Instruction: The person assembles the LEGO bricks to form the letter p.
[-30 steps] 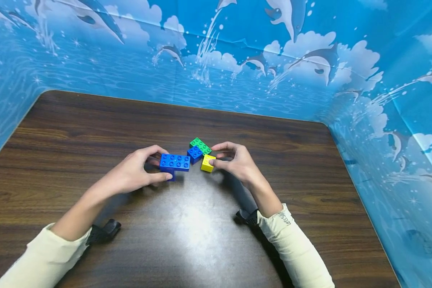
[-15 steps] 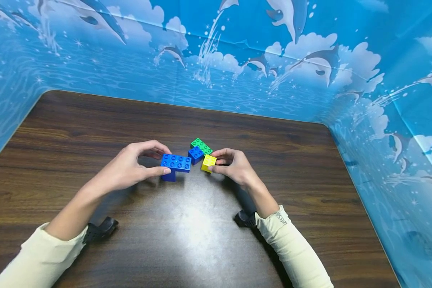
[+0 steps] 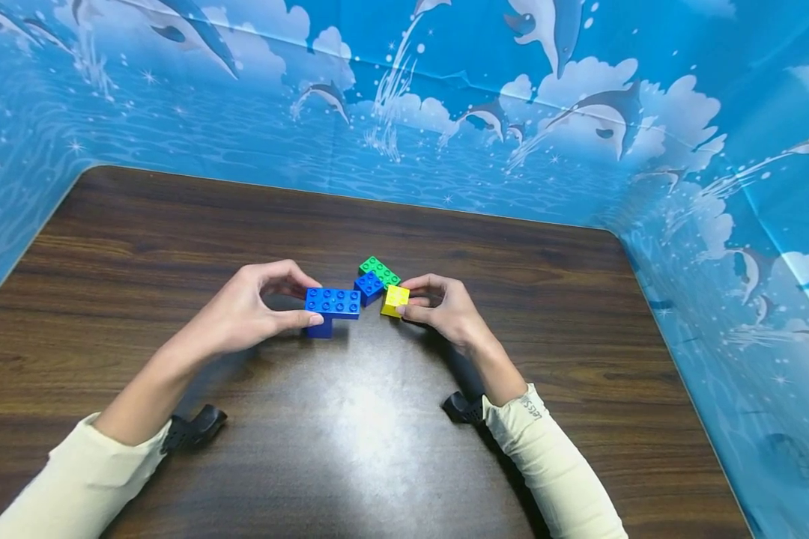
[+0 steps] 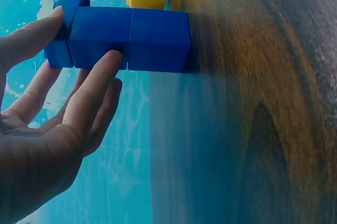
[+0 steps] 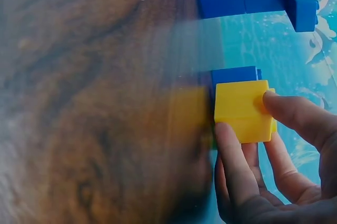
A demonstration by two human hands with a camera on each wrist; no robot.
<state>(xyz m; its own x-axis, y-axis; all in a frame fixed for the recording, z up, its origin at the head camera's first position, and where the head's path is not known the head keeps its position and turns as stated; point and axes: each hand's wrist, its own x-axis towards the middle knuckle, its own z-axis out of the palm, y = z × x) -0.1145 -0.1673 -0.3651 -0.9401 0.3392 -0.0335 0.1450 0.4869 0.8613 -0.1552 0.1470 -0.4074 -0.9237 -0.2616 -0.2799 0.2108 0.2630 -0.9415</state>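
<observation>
Slightly left of the table's middle stands a blue brick stack (image 3: pixel 333 302): one long brick on top of two square ones, seen sideways in the left wrist view. My left hand (image 3: pixel 255 308) grips it from the left, thumb (image 4: pixel 48 30) on the long brick and a fingertip against the square ones. A yellow brick (image 3: pixel 395 301) is pinched between the thumb and fingers of my right hand (image 3: pixel 445 308). Whether it touches the table, I cannot tell. Just behind it are a small blue brick (image 3: pixel 368 287) and a green brick (image 3: pixel 380 270), close together.
All the bricks are on a dark wood-grain table (image 3: pixel 350 464). A blue curtain with dolphins (image 3: pixel 404 165) borders its far and side edges. Black wrist straps (image 3: pixel 195 427) are on both forearms.
My left thumb has moved up from the lower square brick to the long one. The right hand's fingers have closed in on the yellow brick, which has shifted slightly away from me.
</observation>
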